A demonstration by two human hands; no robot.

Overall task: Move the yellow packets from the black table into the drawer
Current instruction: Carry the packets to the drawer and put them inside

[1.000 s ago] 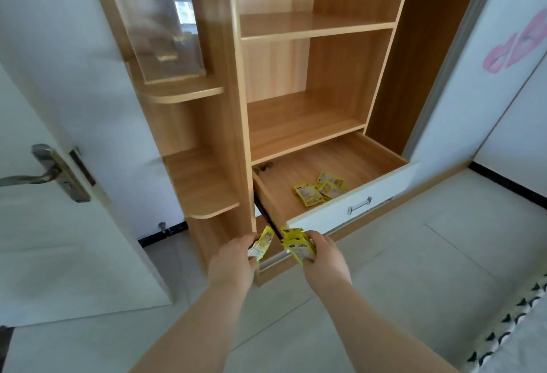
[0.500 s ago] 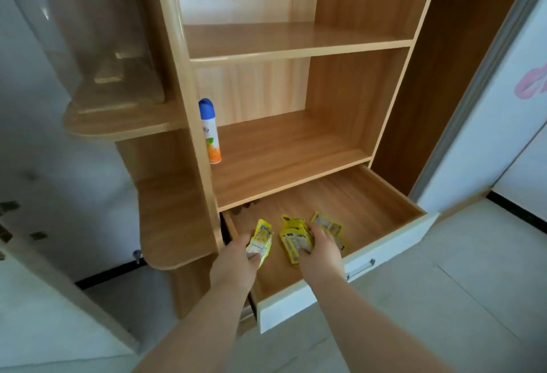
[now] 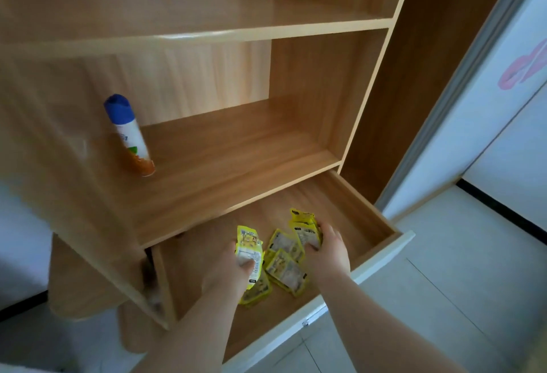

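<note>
Nearest, the left hand [image 3: 229,266] is closed around one flat yellow foil packet [image 3: 249,250], and the right hand [image 3: 327,247] pinches another yellow packet [image 3: 305,226]. Both are held low inside the open light-wood drawer with a white front [image 3: 381,257], seemingly so they can be laid down rather than dropped. Between the hands, loose yellow packets [image 3: 284,266] lie overlapping on the drawer floor. Beyond, on the wooden shelf [image 3: 225,159] above, stands a blue-capped white and orange spray can [image 3: 130,136]. The bench is out of view.

Both hands [image 3: 278,257] gripping yellow packets [image 3: 285,266] over drawer [image 3: 367,218]
</note>
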